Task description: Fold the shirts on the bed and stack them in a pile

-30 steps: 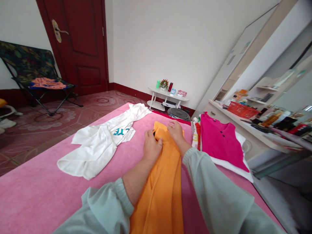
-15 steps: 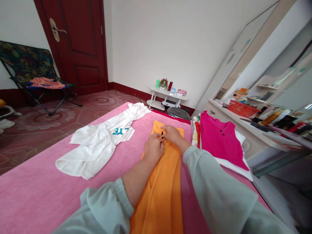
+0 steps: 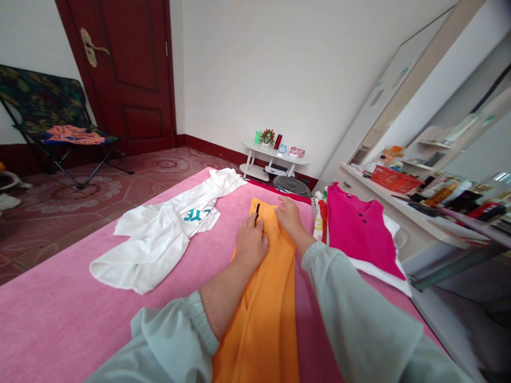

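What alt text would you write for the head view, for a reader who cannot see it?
The left hand and right hand rest flat on the far end of an orange garment spread on a pink bed cover, a small black tab just beyond the left hand. A crumpled white shirt lies to its left, a magenta top to its right.

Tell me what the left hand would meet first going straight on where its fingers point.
Likely the small black strip on the orange garment, just beyond the fingertips of the left hand; whether they already touch is unclear.
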